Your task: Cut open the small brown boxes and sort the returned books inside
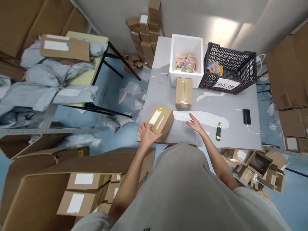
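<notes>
My left hand (147,133) grips the near end of a small brown cardboard box (160,121) with a white label, which rests on the front left corner of the grey table (231,131). My right hand (195,124) hovers open just right of that box, fingers spread over a white sheet (204,116) on the table. A second taped brown box (184,92) lies farther back, in front of a white foam bin (186,59).
A yellow-black utility knife (218,132) and a black phone (246,116) on a cable lie to the right. A black plastic crate (231,69) stands at the back right. A large carton of labelled boxes (81,189) sits at my lower left; opened boxes (262,168) litter the floor right.
</notes>
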`<state>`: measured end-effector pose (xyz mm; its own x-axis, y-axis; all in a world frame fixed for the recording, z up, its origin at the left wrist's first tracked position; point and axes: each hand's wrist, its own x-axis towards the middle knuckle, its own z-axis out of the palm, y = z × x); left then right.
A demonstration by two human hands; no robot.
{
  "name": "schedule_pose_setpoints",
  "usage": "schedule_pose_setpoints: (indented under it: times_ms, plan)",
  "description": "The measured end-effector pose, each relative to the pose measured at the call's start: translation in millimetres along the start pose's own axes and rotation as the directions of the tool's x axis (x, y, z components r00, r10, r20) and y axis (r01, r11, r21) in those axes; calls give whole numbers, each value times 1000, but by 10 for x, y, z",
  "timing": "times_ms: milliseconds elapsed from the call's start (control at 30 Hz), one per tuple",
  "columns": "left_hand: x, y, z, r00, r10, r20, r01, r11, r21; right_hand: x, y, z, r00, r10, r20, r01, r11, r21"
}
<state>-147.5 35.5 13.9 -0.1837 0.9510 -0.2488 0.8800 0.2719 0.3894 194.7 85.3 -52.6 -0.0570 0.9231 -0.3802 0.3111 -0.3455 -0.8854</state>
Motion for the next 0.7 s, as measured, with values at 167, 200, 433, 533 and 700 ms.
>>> schedule_pose_setpoints:
  times_ms: [167,200,433,533,700]
  plan:
    - [-606,155,174,970,191,151,-193,981,-2,-481,417,-36,991,129,35,-133,979,152]
    - [-653,237,232,955,237,180,-237,971,-21,-553,462,-59,990,137,38,-141,974,179]
    - [-459,717,619,774,544,323,-523,838,-158,-1173,616,-350,973,129,-189,-95,980,177]
    - [-295,742,703,699,615,365,-579,786,-215,-1483,675,-332,953,147,-265,-112,984,141]
    - [-314,502,858,710,626,321,-558,779,-286,-1681,894,-234,939,233,-251,-198,967,159]
